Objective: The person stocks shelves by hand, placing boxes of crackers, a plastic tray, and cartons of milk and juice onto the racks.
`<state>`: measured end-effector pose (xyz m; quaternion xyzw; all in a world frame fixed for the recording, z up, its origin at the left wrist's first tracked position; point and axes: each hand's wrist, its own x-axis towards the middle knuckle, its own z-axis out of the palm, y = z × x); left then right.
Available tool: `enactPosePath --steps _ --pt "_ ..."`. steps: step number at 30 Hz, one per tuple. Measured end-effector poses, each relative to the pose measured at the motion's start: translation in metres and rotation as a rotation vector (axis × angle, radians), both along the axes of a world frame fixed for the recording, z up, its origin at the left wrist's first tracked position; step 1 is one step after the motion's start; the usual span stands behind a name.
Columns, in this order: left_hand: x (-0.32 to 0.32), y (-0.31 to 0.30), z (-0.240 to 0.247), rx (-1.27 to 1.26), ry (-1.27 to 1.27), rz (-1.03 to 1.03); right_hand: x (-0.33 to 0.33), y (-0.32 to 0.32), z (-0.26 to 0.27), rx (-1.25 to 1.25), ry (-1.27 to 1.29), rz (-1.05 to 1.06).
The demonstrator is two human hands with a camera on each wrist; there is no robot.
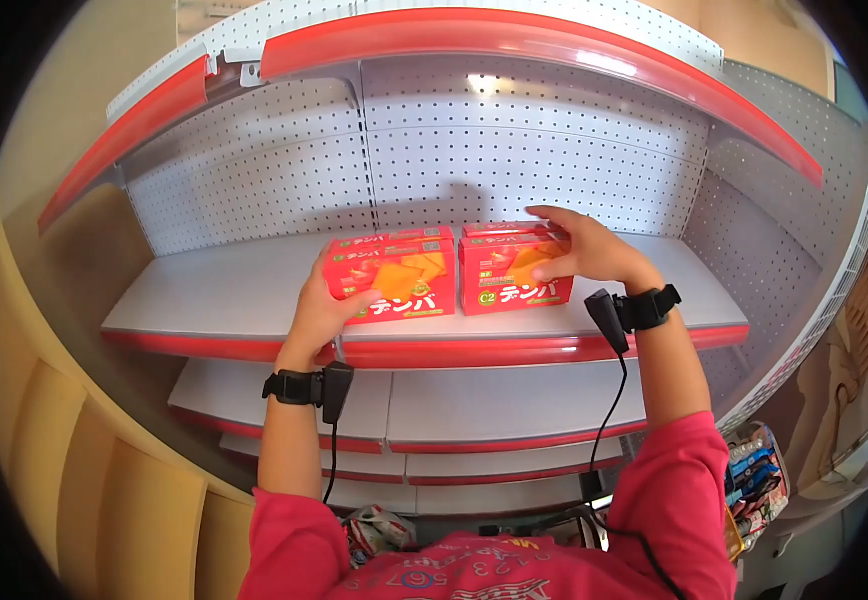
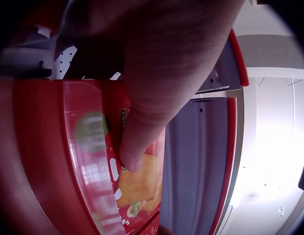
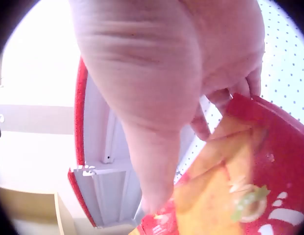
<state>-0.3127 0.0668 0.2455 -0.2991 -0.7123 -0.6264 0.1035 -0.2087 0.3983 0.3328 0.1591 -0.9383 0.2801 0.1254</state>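
Observation:
Two red cracker boxes stand one behind the other on the left, the front cracker box [image 1: 419, 280] showing orange crackers and white lettering. A matching pair is beside them across a narrow gap, with its own front box [image 1: 484, 285]. My left hand [image 1: 320, 312] grips the left pair at its outer side, thumb on the front face, as the left wrist view also shows on the box [image 2: 142, 186]. My right hand [image 1: 599, 250] spans the right pair front to back, thumb on the front and fingers reaching behind the box [image 3: 269, 156].
The boxes stand on a white shelf [image 1: 204, 285] with a red front strip [image 1: 504, 350]. A pegboard panel [image 1: 544, 160] rises behind, and another red-edged shelf [image 1: 514, 35] overhangs. More shelves [image 1: 284, 400] lie below. Packaged goods [image 1: 757, 480] hang at lower right.

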Motion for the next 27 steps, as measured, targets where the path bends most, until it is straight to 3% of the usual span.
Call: enactPosePath --steps 2,11,18,27 --pt "0.001 0.000 0.001 -0.019 -0.017 0.014 0.006 0.006 -0.001 -0.260 -0.073 -0.128" --pt "0.006 0.001 0.006 -0.013 -0.016 -0.003 0.004 0.017 -0.039 -0.610 -0.093 -0.133" --pt "0.002 0.001 0.002 -0.021 0.010 -0.004 0.010 0.013 -0.067 -0.626 -0.142 -0.013" --pt "-0.002 -0.006 0.007 -0.008 -0.096 -0.021 0.015 0.013 -0.069 -0.694 -0.175 -0.037"
